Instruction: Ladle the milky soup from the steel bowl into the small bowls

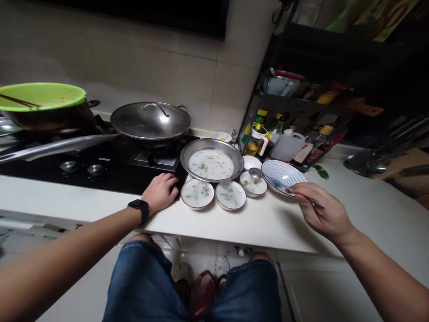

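My right hand (321, 214) is closed around the handle of a metal ladle (256, 173). The ladle's cup is over a small bowl (253, 190) holding pale soup with green bits. Left of it stand a second small bowl (230, 202) and a third small bowl (197, 200), both with similar soup. Behind them is a wide metal basin (241, 158) of the same white liquid. My left hand (161, 192) holds nothing and lies on the front edge of the stove beside the leftmost bowl, its fingers loosely stretched.
A patterned bowl (284, 172) stands under the ladle's handle. On the black stove (110, 165) are a lidded wok (150, 120) and a pot topped by a green basin (43, 96). A long metal handle (60, 146) juts leftward. Bottles crowd a rack (301, 103) at the right.
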